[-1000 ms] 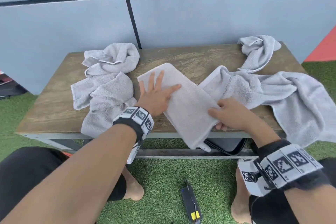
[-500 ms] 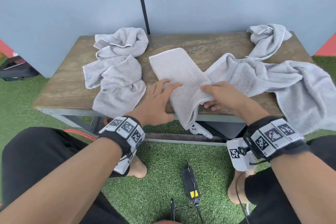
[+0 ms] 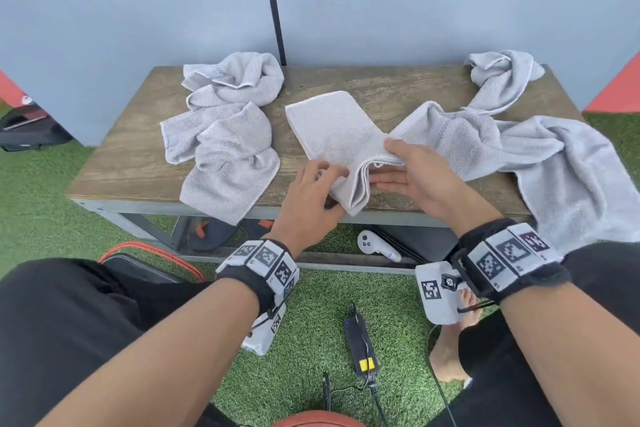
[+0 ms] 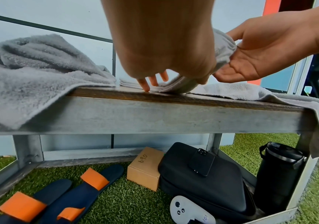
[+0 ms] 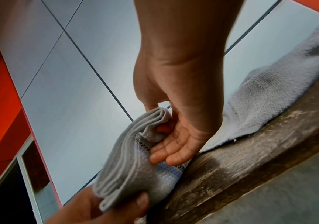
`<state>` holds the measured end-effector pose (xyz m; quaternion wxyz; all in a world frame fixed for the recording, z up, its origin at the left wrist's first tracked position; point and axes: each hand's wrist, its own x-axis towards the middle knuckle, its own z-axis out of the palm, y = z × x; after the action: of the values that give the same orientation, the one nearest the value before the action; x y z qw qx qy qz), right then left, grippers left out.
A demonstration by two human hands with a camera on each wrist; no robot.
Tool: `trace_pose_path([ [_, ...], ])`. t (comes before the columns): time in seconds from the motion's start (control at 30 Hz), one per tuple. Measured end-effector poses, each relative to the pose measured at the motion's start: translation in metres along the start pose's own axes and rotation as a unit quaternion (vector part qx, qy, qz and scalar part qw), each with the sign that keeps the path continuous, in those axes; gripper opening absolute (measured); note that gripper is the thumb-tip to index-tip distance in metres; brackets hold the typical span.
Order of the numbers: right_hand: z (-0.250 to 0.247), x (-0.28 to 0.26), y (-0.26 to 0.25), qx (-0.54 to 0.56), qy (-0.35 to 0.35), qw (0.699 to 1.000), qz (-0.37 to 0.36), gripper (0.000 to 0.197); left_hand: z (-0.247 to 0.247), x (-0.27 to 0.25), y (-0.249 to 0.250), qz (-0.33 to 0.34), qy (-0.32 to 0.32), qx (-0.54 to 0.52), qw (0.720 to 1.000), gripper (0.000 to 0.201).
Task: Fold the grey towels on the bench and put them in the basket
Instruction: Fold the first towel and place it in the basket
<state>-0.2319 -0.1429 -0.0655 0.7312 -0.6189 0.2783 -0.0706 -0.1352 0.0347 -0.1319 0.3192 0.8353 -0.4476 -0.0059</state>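
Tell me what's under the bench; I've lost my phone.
Under the bench: a black phone lying on a black case, cardboard box, slippers, bottle, white controller. Behind the case is hidden.

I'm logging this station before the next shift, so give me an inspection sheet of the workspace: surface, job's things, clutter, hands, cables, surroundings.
Surface: wooden bench, worn top on a metal frame.
Job's things: half-folded towel at centre, its near end lifted; crumpled towels on the left; crumpled towels on the right, draped over the bench end; no basket seen.
Clutter: under the bench, sandals, cardboard box, black case, white controller, black bottle.
Hands: left hand and right hand both pinch the towel's near end.
Cables: black cable from a black device on the grass.
Surroundings: grey panel wall, artificial grass.
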Motion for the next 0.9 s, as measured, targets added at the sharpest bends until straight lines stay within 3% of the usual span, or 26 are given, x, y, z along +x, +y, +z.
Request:
trace_pose_path([
  [0.13,-0.006,0.0,-0.001,-0.043,0.033,0.998,-0.007,0.032,-0.004,0.002,-0.005,0.017,0.032,-0.073,0.997,0.028],
  [0.27,-0.011,0.001,0.002,-0.147,0.093,0.984,-0.039,0.044,-0.012,0.008,0.001,-0.017,0.092,-0.134,0.987,0.019],
  [0.4,-0.014,0.004,0.01,-0.241,0.148,0.955,-0.093,0.024,-0.024,0.011,0.015,-0.091,0.115,-0.223,0.964,0.02],
  [0.5,-0.02,0.009,0.018,-0.287,0.08,0.947,-0.122,0.045,-0.027,0.009,0.016,-0.117,0.139,-0.256,0.949,0.031],
  [0.63,-0.017,0.012,0.03,-0.4,-0.087,0.896,-0.173,0.07,-0.03,0.007,0.009,-0.152,0.168,-0.282,0.932,0.034],
  [0.73,-0.006,0.012,0.035,-0.465,-0.124,0.854,-0.2,0.086,-0.033,0.006,0.008,-0.172,0.173,-0.281,0.928,0.039],
  [0.8,0.002,0.012,0.035,-0.468,-0.118,0.846,-0.227,0.071,-0.035,0.007,0.006,-0.176,0.177,-0.277,0.928,0.038],
  [0.9,0.01,0.01,0.028,-0.403,-0.096,0.88,-0.233,0.008,-0.038,0.007,-0.001,-0.179,0.187,-0.262,0.93,0.033],
])
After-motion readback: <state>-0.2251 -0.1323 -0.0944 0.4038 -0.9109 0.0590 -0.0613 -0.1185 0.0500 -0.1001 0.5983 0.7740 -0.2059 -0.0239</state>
